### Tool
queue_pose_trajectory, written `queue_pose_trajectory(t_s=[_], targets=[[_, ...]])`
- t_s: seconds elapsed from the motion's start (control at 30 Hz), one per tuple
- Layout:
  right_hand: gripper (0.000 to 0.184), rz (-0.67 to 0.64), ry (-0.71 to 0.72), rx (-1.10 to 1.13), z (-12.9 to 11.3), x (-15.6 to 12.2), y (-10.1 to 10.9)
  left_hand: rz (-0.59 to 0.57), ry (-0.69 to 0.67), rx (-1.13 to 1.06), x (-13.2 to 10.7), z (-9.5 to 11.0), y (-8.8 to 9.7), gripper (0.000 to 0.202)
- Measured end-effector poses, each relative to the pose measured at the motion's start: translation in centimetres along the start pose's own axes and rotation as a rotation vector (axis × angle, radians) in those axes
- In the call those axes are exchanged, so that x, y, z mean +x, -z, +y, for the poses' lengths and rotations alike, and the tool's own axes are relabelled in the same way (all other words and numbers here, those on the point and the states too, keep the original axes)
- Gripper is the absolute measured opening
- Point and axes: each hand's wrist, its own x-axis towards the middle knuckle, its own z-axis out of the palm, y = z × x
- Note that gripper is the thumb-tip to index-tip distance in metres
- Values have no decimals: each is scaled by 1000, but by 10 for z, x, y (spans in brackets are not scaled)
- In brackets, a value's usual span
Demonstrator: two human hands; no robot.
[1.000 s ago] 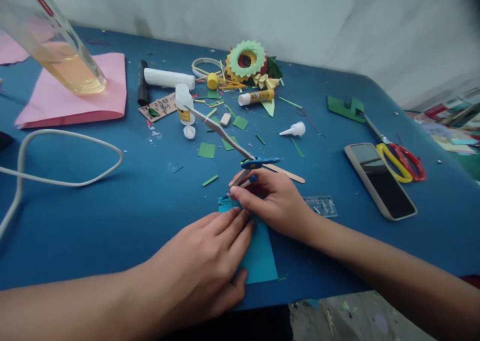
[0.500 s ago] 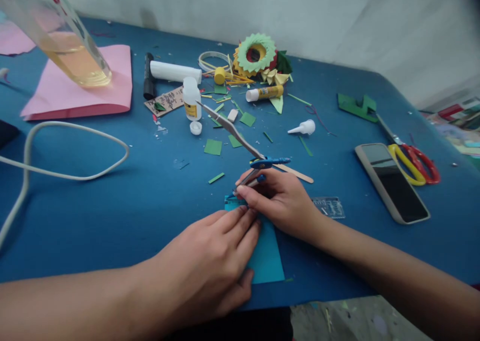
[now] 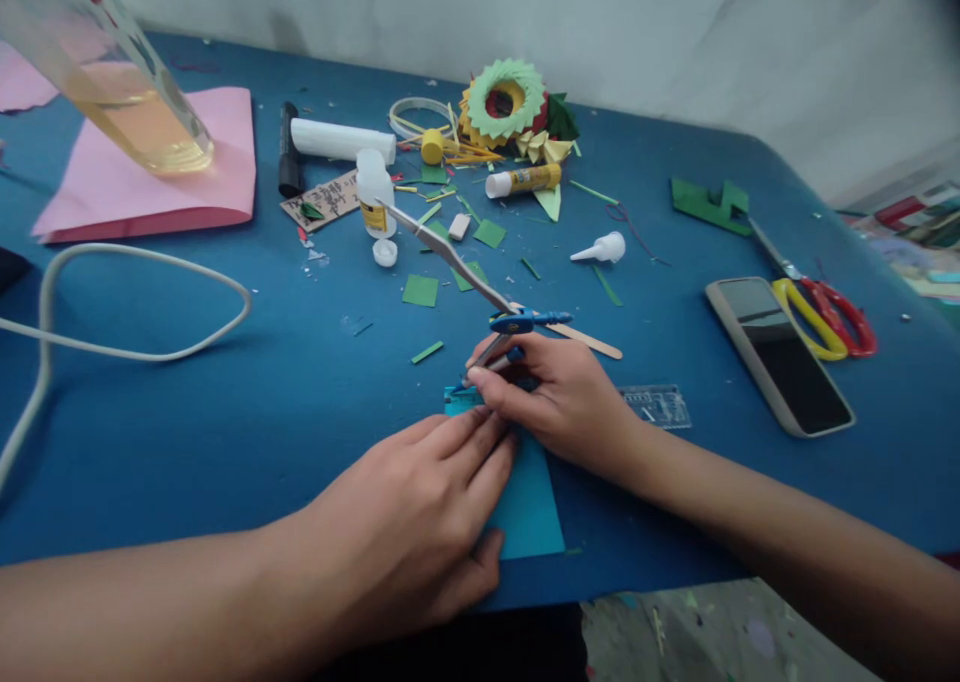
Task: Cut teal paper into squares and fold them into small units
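Blue paper, a smooth, flat sheet with straight edges, is laid on the darker blue table and is partly hidden by both hands. It is covered by the left hand, which is spread flat with the fingers held side by side and their tips rested near the paper's far end. A metal compass with a blue plastic hinge is gripped in the fingers of the right hand; one leg is pointed down at the paper's far left corner, and the other is tilted up and away. A clear plastic ruler is seen to the right of the paper, and seems to be run across it beneath the fingers, though this is poorly shown. Beyond the paper are scattered thin green paper squares, with a rounded white bottle and a pleated, ring-shaped paper wheel set farther off. To the right of the paper are placed a flat, glossy phone and scissors with red and yellow handles.
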Motion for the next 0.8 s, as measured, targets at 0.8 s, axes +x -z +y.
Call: queue_pose_trajectory(t_s=[0.8], targets=[[10,99,-115,-173,8,-24,35,-64,-12,25,-1,-1,1,49]])
